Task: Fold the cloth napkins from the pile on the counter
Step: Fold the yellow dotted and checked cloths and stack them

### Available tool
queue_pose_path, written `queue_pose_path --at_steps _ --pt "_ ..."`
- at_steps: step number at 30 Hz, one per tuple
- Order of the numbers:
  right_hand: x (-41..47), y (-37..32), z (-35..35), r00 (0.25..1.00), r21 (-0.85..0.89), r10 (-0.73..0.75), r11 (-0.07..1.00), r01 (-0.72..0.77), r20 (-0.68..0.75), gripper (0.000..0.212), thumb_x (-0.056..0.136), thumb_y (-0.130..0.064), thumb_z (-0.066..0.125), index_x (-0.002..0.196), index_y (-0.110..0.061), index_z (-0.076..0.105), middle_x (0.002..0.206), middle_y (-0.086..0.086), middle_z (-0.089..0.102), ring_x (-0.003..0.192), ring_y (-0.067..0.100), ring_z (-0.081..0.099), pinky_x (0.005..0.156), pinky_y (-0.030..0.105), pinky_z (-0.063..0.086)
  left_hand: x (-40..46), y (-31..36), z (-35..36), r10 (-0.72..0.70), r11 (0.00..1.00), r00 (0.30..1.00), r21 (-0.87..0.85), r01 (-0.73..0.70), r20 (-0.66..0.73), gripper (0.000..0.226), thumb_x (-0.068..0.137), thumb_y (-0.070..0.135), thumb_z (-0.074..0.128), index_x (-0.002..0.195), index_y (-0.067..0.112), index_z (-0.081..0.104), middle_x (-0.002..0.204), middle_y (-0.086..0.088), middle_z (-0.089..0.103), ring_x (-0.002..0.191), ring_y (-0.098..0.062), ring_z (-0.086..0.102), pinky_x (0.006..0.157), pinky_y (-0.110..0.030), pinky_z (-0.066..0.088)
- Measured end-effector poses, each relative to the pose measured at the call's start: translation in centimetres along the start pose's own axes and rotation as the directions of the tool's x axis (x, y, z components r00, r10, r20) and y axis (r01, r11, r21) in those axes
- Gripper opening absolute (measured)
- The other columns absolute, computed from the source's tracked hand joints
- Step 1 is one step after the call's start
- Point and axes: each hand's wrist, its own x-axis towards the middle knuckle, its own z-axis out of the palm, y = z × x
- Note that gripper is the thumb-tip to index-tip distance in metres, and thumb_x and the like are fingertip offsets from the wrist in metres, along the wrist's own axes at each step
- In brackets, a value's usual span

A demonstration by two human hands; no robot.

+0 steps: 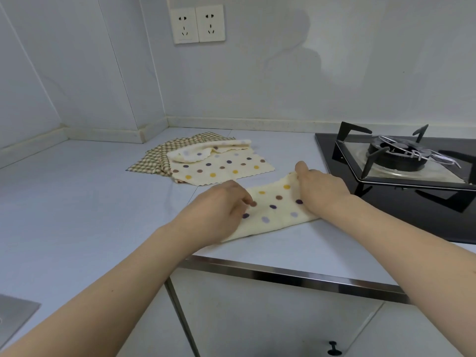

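Note:
A cream napkin with coloured dots lies folded on the white counter near its front edge. My left hand rests on the napkin's left end, fingers curled down onto the cloth. My right hand holds the right end, fingers curled around the far right corner. Behind it sits the pile: another dotted napkin with its far edge rumpled over, lying on a brown checked napkin.
A black gas hob with a burner and pan supports stands right beside the napkin. A steel sink corner shows at the lower left. Wall sockets sit above. Cabinet doors with a black knob are below the counter edge.

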Motion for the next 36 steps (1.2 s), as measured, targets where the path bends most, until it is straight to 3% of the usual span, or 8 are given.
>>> queue_pose_path --at_steps 6,10,14,18,23,26,31,36 --pt "0.1 -0.2 0.2 0.99 -0.059 0.093 0.993 -0.099 -0.103 0.042 0.089 -0.011 0.051 0.127 -0.005 0.034 0.135 0.015 0.034 0.106 0.033 0.049 0.071 0.035 0.035 -0.6 -0.6 1.0 -0.076 0.997 0.986 0.046 0.07 0.147 0.034 0.095 0.046 0.05 0.127 0.034 0.048 0.129 0.02 0.039 0.121 -0.007 0.031 0.104 -0.027 0.025" --pt "-1.1 -2.4 0.4 0.946 -0.022 -0.073 0.997 0.069 -0.317 0.042 0.09 -0.024 0.046 0.129 -0.007 0.042 0.131 0.014 0.035 0.11 0.032 0.041 0.087 0.037 0.034 -1.0 -0.7 1.4 -0.071 0.997 0.984 0.055 0.063 0.164 0.042 0.094 0.054 0.047 0.13 0.034 0.04 0.127 0.023 0.032 0.123 -0.005 0.023 0.099 -0.023 0.017" --pt "-2.5 -3.7 1.9 0.992 0.205 -0.117 0.971 0.125 -0.048 0.05 0.099 -0.046 0.028 0.139 -0.017 0.035 0.14 0.006 0.032 0.128 0.028 0.033 0.106 0.04 0.024 -1.3 -0.9 1.7 -0.08 0.993 0.984 0.103 0.064 0.157 0.054 0.092 0.061 0.043 0.138 0.032 0.034 0.135 0.02 0.03 0.131 -0.008 0.019 0.105 -0.025 0.016" --pt "-2.8 -2.5 2.8 0.985 0.209 -0.15 0.969 0.13 0.086 0.062 0.099 -0.054 0.018 0.151 -0.021 0.017 0.159 0.003 0.014 0.146 0.023 0.009 0.118 0.04 0.006 -1.8 -1.1 1.8 -0.137 0.979 0.967 0.178 0.099 0.214 0.087 0.083 0.08 0.035 0.152 0.031 0.015 0.159 0.011 0.009 0.146 -0.01 0.001 0.119 -0.032 0.004" --pt "-2.0 -1.6 2.5 0.966 0.169 -0.115 0.983 0.077 0.229 0.071 0.093 -0.068 0.014 0.154 -0.035 -0.001 0.162 -0.005 -0.012 0.148 0.023 -0.014 0.118 0.052 -0.008 -2.3 -1.0 1.7 -0.206 0.954 0.944 0.269 0.135 0.258 0.103 0.073 0.09 0.021 0.155 0.031 0.001 0.163 0.006 -0.008 0.149 -0.017 -0.011 0.121 -0.042 -0.003" --pt "-2.0 -1.4 2.6 0.972 0.17 -0.107 0.983 0.071 0.212 0.073 0.089 -0.074 0.013 0.153 -0.039 -0.001 0.162 -0.006 -0.011 0.148 0.023 -0.014 0.117 0.054 -0.006 -1.8 -1.8 1.1 -0.225 0.955 0.944 0.244 0.165 0.241 0.085 0.082 0.082 0.014 0.152 0.035 0.014 0.16 0.005 0.01 0.147 -0.018 0.005 0.119 -0.041 0.009" --pt "-1.8 -1.3 2.8 0.972 0.189 -0.132 0.977 0.095 0.194 0.063 0.096 -0.061 0.007 0.153 -0.036 0.0 0.162 -0.004 -0.009 0.149 0.021 -0.013 0.118 0.051 -0.006 -0.6 -3.5 0.3 -0.321 0.91 0.937 0.228 0.346 -0.138 0.033 0.098 0.043 0.037 0.117 0.018 0.049 0.118 -0.002 0.051 0.106 -0.025 0.042 0.087 -0.036 0.034" --pt "-0.8 -0.7 2.5 0.949 0.159 -0.217 0.97 0.183 0.231 0.063 0.096 -0.063 0.012 0.153 -0.039 -0.002 0.162 -0.009 -0.01 0.148 0.016 -0.013 0.119 0.046 -0.008 -0.3 -4.3 -1.4 -0.423 0.892 0.905 -0.154 0.426 0.053 0.016 0.088 0.031 0.06 0.085 0.015 0.061 0.089 0.005 0.064 0.083 -0.015 0.058 0.075 -0.031 0.048"
